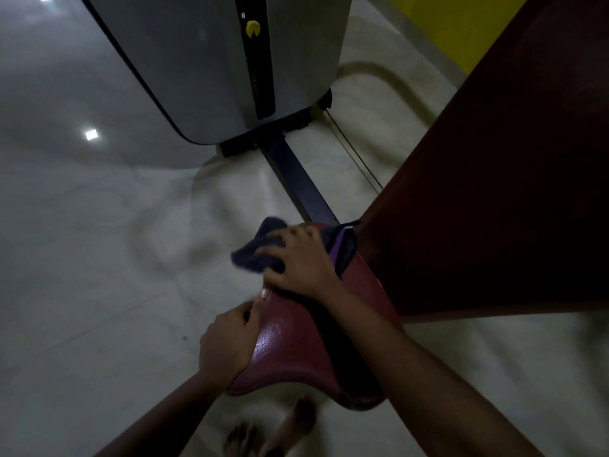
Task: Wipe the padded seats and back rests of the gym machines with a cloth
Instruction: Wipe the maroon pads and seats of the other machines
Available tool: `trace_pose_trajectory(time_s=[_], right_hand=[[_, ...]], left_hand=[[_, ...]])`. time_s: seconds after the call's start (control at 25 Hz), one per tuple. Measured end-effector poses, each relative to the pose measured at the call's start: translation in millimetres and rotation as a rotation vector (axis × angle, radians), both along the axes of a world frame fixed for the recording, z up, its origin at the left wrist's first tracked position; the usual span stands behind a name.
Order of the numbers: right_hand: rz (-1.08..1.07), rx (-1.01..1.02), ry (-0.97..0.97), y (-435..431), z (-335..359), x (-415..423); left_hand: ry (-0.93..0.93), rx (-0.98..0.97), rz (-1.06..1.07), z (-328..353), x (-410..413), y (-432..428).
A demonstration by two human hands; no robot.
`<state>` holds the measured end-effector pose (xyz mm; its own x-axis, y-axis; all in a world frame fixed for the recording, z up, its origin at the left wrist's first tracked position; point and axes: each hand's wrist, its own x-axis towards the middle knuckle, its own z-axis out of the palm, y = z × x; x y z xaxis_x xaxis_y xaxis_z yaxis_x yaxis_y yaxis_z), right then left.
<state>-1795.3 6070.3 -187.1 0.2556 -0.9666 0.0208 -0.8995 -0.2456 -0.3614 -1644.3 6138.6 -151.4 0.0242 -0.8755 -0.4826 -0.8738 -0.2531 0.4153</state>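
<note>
A dark red padded seat [290, 354] lies low in the middle of the head view. Its dark red back rest [494, 179] rises at the right. My right hand [298, 258] presses a dark blue cloth [255, 255] with a purple stripe onto the far end of the seat, fingers spread over it. My left hand [227, 344] grips the seat's left edge, thumb on top of the padding.
The grey weight-stack cover [204, 67] with a yellow knob [253, 29] stands ahead. A dark frame rail [296, 179] and a thin cable [354, 153] run from it to the seat. Pale tiled floor [99, 258] surrounds the machine. Bare feet [263, 437] stand below the seat.
</note>
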Motion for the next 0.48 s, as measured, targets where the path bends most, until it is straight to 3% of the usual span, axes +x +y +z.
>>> trace_pose_trajectory(time_s=[0.08,0.2,0.36,0.48], right_hand=[[0.109,-0.028,-0.043,13.1,-3.4,2.2],[-0.171,0.002,-0.135,-7.9,-6.4,-30.5],[-0.44,0.109,-0.116,-2.8,-21.8,-64.5],[-0.66,0.225,-0.241,20.0,-25.5,-84.7]], left_hand=[[-0.008,-0.002,-0.006,0.9,-1.6,1.2],[-0.009,-0.012,-0.008,0.4,-0.8,2.2],[0.016,0.009,-0.04,-4.2,2.4,4.3],[0.012,0.013,-0.048,-1.9,1.0,6.3]])
